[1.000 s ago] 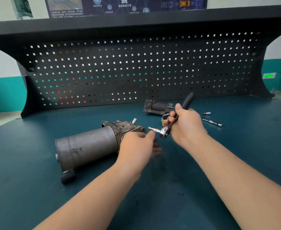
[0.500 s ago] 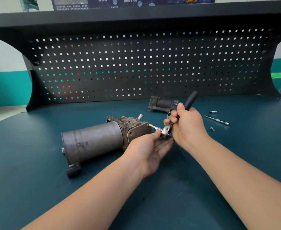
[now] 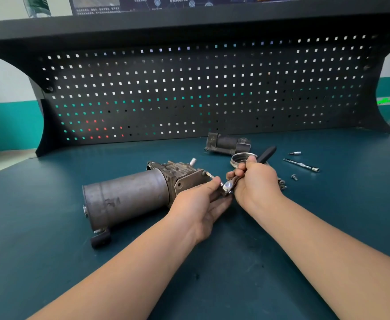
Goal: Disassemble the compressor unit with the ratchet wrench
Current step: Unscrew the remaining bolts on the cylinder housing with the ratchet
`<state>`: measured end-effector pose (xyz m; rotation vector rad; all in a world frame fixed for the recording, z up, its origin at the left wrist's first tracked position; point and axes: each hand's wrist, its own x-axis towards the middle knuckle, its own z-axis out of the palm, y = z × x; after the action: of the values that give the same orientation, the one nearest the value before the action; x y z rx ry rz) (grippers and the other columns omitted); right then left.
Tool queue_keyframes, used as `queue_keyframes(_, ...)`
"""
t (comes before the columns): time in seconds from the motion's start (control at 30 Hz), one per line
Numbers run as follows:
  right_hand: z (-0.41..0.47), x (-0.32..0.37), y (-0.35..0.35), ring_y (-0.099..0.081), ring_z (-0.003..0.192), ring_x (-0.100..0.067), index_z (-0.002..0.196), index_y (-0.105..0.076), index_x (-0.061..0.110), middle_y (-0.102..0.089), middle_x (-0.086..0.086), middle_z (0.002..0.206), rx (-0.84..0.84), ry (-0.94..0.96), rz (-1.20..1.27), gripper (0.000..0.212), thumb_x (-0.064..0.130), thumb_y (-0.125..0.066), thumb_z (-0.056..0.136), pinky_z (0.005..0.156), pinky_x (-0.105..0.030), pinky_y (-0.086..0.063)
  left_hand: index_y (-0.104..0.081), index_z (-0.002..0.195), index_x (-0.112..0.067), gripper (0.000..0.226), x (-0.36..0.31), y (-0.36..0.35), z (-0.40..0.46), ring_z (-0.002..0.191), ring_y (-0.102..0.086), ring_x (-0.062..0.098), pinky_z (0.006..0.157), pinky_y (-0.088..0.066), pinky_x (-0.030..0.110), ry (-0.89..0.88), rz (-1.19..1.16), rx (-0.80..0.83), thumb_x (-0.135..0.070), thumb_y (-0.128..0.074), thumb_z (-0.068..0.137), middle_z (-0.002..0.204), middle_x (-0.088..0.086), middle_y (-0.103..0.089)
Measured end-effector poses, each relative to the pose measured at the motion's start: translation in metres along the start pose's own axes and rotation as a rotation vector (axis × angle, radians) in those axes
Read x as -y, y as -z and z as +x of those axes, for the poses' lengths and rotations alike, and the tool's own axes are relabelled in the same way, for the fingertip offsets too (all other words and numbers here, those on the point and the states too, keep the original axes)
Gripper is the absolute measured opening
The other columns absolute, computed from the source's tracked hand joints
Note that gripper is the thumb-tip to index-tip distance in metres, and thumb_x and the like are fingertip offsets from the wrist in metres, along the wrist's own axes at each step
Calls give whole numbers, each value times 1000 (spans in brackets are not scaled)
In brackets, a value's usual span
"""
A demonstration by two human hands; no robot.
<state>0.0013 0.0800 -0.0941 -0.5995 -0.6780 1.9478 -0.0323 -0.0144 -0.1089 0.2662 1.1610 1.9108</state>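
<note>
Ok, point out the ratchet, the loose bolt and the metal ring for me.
ratchet [image 3: 227, 186], head view, on its shiny head.
bolt [image 3: 294, 177], head view, on its head, on the bench right of the hands.
ring [image 3: 238, 158], head view, on its left rim.
</note>
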Motion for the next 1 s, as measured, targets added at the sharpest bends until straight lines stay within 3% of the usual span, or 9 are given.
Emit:
queue_keyframes(0.23,-6,-1,1,-36,36,-6,84,-40,14,-38,-1,62,58,118,-104,22,17,-33,104,49,-26,-41,-60,85,-1,8,1,0,1,74,-67,24,64,-59,30,-15,-48,-9,-6,-57,90,80,16,-70)
queue_keyframes(0.33,-8,-1,1,-43,43,-9,83,-41,14,-43,-1,64,28,155,-143,21,19,-37,103,52,-27,-45,-60,88,1,7,1,-1,0,83,-67,27,66,-59,32,-3,-69,-21,-6,-58,90,89,19,-70)
queue_keyframes(0.4,-9,1,2,-51,47,-9,81,-45,15,-49,0,66,22,250,-276,20,21,-45,100,55,-28,-47,-59,91,2,8,-1,-2,-1,88,-67,28,66,-59,33,13,-90,-26,-6,-58,90,92,20,-70)
queue_keyframes(0.47,-9,8,6,-53,57,-10,79,-51,19,-53,2,68,21,348,-489,18,26,-54,95,61,-31,-46,-59,88,2,9,-3,-4,-2,78,-67,27,61,-59,32,27,-117,-15,-6,-56,92,77,17,-71)
queue_keyframes(0.53,-8,17,8,-48,52,-11,77,-55,18,-53,-1,66,49,333,-576,17,27,-60,90,53,-28,-43,-58,87,1,11,-7,-5,-4,67,-66,25,56,-59,30,30,-144,-7,-7,-55,92,66,15,-70)
queue_keyframes(0.6,-9,26,9,-46,43,-10,78,-54,13,-53,-5,63,90,221,-551,18,23,-62,90,37,-19,-35,-58,85,0,11,-9,-4,-4,60,-66,23,52,-58,27,22,-164,-23,-9,-56,92,62,15,-69)
queue_keyframes(0.67,-11,33,9,-51,41,-10,80,-53,8,-56,-6,58,106,114,-558,16,17,-61,91,32,-16,-33,-59,83,-1,13,-11,-3,-3,49,-66,20,50,-57,25,11,-165,-46,-10,-57,91,57,13,-67)
queue_keyframes(0.87,-11,33,9,-56,38,-8,90,-55,-2,-58,-13,73,156,58,-446,12,10,-60,93,38,-15,-45,-58,84,2,12,-8,-2,-1,46,-66,19,48,-56,24,12,-197,-49,-9,-61,89,54,11,-66)
queue_keyframes(1.0,-9,30,6,-56,41,-7,82,-58,7,-62,-1,54,218,278,-598,14,16,-61,93,43,-17,-45,-61,90,3,13,-8,-3,-1,63,-67,24,47,-55,23,7,-234,-16,-9,-64,86,70,15,-68)
